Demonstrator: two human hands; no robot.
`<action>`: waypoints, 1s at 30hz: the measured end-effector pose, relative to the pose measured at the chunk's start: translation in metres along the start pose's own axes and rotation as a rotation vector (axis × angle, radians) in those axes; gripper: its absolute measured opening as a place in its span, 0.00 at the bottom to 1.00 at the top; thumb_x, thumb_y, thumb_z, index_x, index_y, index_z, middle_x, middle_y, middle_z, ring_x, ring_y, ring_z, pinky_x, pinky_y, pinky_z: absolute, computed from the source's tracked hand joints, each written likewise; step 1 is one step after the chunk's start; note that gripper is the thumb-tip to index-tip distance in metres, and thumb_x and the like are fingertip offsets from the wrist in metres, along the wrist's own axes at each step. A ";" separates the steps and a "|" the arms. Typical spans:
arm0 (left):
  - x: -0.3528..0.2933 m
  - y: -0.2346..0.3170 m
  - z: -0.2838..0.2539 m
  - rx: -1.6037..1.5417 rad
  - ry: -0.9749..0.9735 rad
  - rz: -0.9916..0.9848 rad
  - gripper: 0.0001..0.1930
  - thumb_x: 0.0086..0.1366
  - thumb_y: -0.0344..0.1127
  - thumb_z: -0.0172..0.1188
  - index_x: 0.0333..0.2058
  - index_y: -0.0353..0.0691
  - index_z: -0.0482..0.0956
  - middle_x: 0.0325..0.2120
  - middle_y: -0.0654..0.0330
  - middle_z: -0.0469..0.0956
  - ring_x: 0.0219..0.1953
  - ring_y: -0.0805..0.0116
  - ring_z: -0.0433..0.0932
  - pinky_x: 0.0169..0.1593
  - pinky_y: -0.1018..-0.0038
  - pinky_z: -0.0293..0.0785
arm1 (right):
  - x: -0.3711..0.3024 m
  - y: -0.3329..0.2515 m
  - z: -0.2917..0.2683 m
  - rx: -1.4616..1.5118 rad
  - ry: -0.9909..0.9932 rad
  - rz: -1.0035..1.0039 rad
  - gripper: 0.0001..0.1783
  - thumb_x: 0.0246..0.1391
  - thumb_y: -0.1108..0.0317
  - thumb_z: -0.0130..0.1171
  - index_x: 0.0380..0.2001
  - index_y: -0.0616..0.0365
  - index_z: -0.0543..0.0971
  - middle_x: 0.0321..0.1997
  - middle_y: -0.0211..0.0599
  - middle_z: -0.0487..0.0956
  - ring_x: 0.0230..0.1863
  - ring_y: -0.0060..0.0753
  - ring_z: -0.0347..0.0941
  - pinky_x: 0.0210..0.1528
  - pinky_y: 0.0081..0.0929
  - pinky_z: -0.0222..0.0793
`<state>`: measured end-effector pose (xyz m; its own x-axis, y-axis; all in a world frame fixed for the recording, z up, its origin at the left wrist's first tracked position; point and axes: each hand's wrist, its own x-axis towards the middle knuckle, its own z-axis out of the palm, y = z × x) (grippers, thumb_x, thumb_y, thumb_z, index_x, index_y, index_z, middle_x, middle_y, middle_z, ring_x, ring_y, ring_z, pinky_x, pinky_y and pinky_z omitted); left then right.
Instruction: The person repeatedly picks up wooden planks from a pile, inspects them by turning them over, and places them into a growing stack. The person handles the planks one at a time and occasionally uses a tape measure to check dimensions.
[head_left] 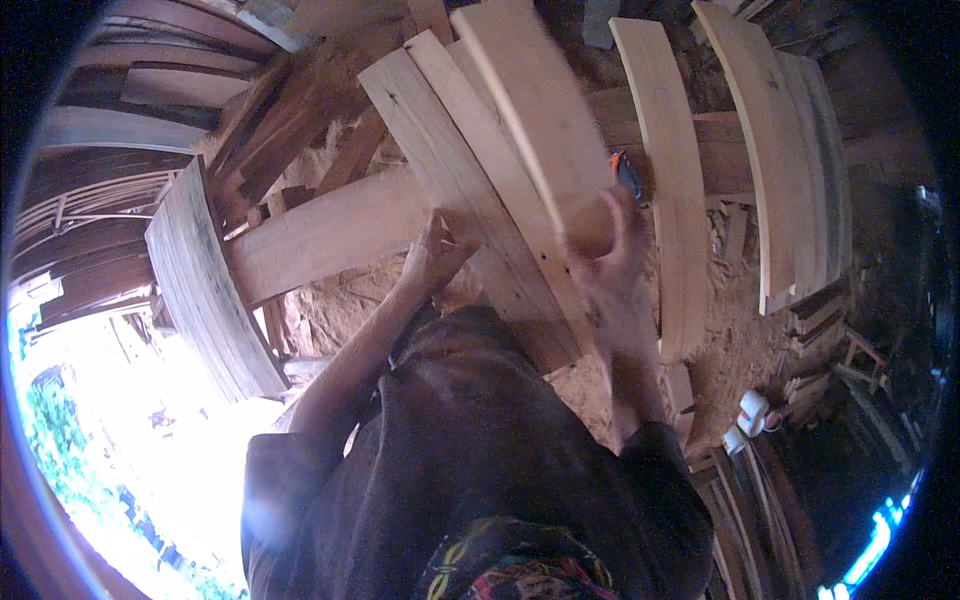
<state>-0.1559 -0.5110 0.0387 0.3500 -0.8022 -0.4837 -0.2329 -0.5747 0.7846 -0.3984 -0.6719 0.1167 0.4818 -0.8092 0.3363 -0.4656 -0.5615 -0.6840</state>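
Observation:
My right hand (608,250) is closed around the near end of a pale wooden plank (540,105), which slants away to the far left; plank and hand are slightly blurred. Under and left of it, two more boards lie side by side: a pale board (480,100) and a greyer, weathered board (440,140). By the grey board's left edge is my left hand (438,255), empty, thumb and fingers apart; whether it touches the edge I cannot tell. Just beyond my right hand sits a small orange and black object (626,175), its kind unclear.
A wide crosswise board (335,235) runs beneath on the left, near a weathered plank (205,280). To the right lie a long pale plank (668,190) and stacked planks (765,150). Sawdust (740,330) and offcuts cover the ground. White rolls (752,412) sit at lower right.

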 end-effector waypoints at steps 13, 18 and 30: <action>-0.001 -0.012 0.019 0.029 0.044 -0.038 0.49 0.60 0.40 0.72 0.67 0.31 0.44 0.44 0.45 0.77 0.42 0.53 0.82 0.43 0.61 0.83 | 0.028 0.134 -0.074 -0.245 0.074 0.273 0.42 0.42 0.64 0.76 0.61 0.55 0.70 0.63 0.51 0.71 0.64 0.55 0.68 0.64 0.49 0.66; 0.006 -0.049 0.023 0.154 0.104 0.090 0.52 0.60 0.41 0.72 0.68 0.24 0.43 0.47 0.42 0.76 0.45 0.52 0.82 0.46 0.61 0.82 | 0.028 0.132 -0.074 -0.325 0.013 0.168 0.41 0.43 0.63 0.76 0.62 0.57 0.70 0.63 0.52 0.70 0.64 0.56 0.67 0.63 0.49 0.66; 0.002 0.022 0.008 0.214 0.074 -0.102 0.34 0.58 0.48 0.73 0.53 0.37 0.64 0.41 0.45 0.82 0.40 0.51 0.84 0.44 0.57 0.79 | 0.039 0.146 -0.095 -0.318 0.024 0.258 0.39 0.42 0.61 0.75 0.59 0.56 0.71 0.62 0.51 0.72 0.63 0.56 0.68 0.65 0.50 0.64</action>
<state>-0.1677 -0.5266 0.0517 0.4452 -0.7286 -0.5206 -0.3770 -0.6798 0.6290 -0.5180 -0.8019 0.0911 0.3038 -0.9320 0.1975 -0.7771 -0.3624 -0.5146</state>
